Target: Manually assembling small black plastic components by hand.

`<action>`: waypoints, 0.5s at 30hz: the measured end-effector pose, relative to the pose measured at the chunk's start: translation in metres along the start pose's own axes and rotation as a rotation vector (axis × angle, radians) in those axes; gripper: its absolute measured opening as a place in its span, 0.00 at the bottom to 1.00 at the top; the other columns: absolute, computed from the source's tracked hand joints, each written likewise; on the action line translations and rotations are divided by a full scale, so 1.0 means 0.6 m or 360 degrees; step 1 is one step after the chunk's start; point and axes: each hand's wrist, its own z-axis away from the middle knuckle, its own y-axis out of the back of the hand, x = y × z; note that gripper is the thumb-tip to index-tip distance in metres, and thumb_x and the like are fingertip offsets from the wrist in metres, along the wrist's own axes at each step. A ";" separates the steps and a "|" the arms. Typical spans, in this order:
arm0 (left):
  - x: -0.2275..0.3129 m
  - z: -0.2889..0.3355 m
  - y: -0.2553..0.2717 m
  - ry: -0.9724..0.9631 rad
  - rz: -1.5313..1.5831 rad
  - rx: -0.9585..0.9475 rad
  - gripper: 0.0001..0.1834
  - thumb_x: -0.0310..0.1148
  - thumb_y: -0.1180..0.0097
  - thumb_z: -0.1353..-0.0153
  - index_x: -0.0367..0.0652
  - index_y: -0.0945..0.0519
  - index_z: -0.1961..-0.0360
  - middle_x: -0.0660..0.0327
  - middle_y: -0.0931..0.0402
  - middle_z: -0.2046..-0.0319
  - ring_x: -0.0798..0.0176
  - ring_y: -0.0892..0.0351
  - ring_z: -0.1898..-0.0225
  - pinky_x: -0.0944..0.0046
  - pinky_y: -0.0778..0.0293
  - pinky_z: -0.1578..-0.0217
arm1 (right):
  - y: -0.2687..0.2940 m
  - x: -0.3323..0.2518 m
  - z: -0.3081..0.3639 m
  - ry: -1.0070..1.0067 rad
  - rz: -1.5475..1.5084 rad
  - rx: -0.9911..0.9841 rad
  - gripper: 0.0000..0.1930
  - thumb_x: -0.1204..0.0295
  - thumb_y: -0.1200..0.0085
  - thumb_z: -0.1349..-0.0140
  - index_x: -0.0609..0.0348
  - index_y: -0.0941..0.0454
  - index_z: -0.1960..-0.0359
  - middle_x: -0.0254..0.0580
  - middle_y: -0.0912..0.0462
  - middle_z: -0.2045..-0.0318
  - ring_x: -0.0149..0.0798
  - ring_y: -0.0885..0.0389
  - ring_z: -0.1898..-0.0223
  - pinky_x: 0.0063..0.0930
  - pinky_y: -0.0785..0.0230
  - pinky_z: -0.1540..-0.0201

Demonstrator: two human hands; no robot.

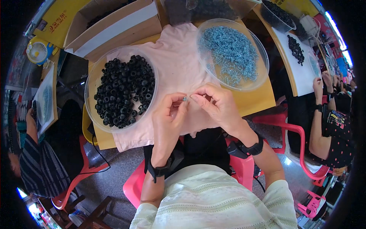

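Observation:
Over a pale pink cloth (173, 57), both my hands meet in front of me. My left hand (170, 110) pinches a tiny bluish, shiny piece (185, 99) between thumb and fingertips. Close beside it, my right hand (215, 103) is closed in a pinch; whatever its fingertips hold is too small to make out. On the left, a round clear tub (89, 89) holds many black ring-like parts (122, 86). To the right, another clear tub (263, 72) holds many small translucent blue pieces (230, 49).
A cardboard box (118, 28) and a clear bin (213, 9) with dark parts stand at the back. Co-workers sit at tables on both sides, one in a striped top (47, 164). A small fan (37, 52) is at far left. Pink chairs (301, 145) stand around.

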 end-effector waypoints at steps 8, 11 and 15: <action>0.007 0.015 0.004 -0.0120 -0.0024 -0.0013 0.06 0.18 0.43 0.39 0.32 0.20 0.60 0.59 0.19 0.63 0.68 0.17 0.63 0.70 0.22 0.58 | 0.002 -0.023 0.007 0.0085 0.0164 -0.0077 0.08 0.72 0.39 0.38 0.65 0.20 0.64 0.39 0.19 0.73 0.29 0.24 0.75 0.25 0.32 0.71; 0.005 0.018 0.005 -0.0101 0.0093 -0.0014 0.07 0.17 0.42 0.40 0.32 0.20 0.60 0.59 0.19 0.63 0.68 0.17 0.63 0.70 0.23 0.58 | 0.003 -0.022 0.013 -0.0118 -0.0171 -0.0104 0.08 0.71 0.40 0.36 0.65 0.20 0.65 0.36 0.18 0.73 0.25 0.26 0.74 0.23 0.32 0.71; 0.009 0.023 0.008 -0.0142 0.0196 -0.0009 0.09 0.16 0.42 0.40 0.33 0.19 0.59 0.58 0.20 0.63 0.68 0.18 0.62 0.71 0.23 0.59 | 0.005 -0.010 0.016 -0.0201 -0.0422 -0.0174 0.09 0.69 0.41 0.35 0.64 0.20 0.64 0.32 0.19 0.74 0.23 0.28 0.73 0.21 0.32 0.70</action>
